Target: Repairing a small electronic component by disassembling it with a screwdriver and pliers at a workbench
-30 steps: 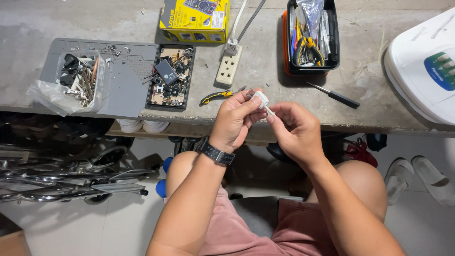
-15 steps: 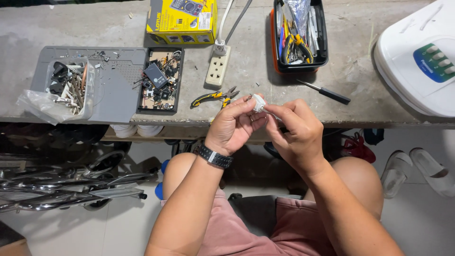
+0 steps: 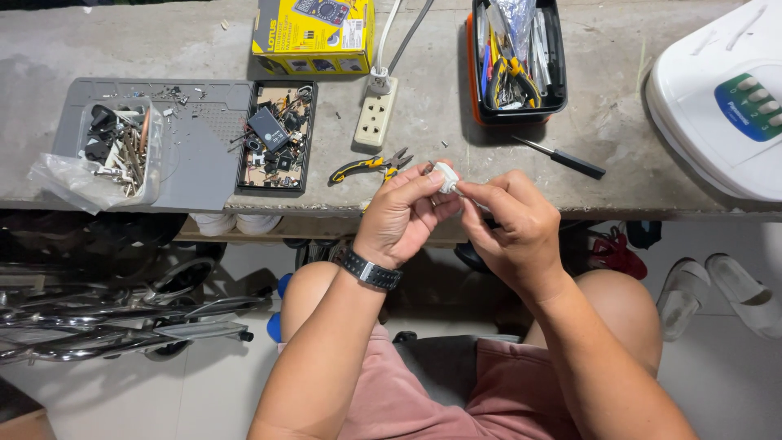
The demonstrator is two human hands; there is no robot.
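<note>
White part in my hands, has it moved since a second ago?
No. The white part, between left hand and right hand, stays just right of the yellow-handled pliers on the bench; only the camera shifted.

Left hand (image 3: 403, 216) and right hand (image 3: 509, 224) raised together, fingertips pinched (forearms angled inward).

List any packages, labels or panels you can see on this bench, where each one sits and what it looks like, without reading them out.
Cardboard box: far edge of the bench, left of centre; rectangular, yellow with a dark picture panel.
Clear plastic bag: left end of the bench, at the grey tray; crumpled, transparent.
Control panel: on the white appliance at the right end; rounded blue-green patch with white buttons.
No screens show.
</note>
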